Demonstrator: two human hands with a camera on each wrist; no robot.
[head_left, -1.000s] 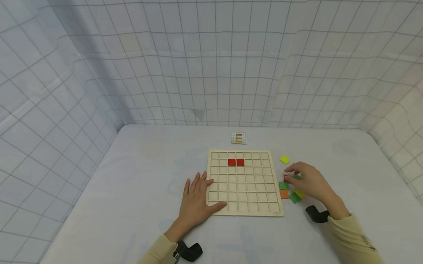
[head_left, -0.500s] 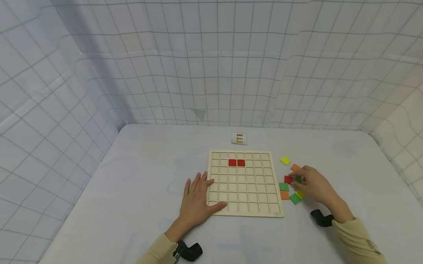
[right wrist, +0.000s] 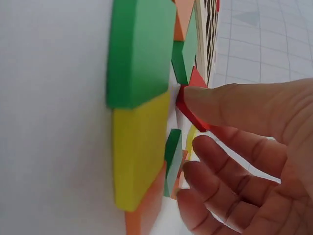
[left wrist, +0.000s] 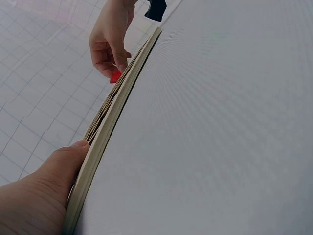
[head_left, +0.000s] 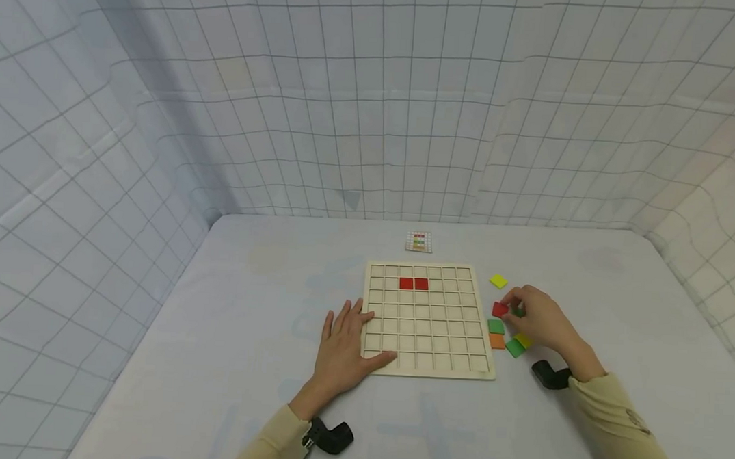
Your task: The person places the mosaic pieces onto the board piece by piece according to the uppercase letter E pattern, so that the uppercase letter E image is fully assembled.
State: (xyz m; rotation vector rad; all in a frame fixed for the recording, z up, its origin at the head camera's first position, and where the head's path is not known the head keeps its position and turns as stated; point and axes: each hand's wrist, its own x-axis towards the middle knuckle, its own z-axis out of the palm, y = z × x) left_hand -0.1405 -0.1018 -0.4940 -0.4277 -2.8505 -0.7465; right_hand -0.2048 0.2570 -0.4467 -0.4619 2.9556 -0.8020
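The head camera looked forward and down from above. Close and low, the left wrist's faced along the board [left wrist: 99, 144], the right's across tiles [right wrist: 142, 58]; both caught a red tile [right wrist: 195, 107], upper left and centre-right.

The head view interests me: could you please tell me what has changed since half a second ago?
The right hand has moved slightly toward the board and now pinches the loose red tile, which has shifted the same way and turned a little. The left hand stays at the board's left side; the two placed red tiles are unmoved.
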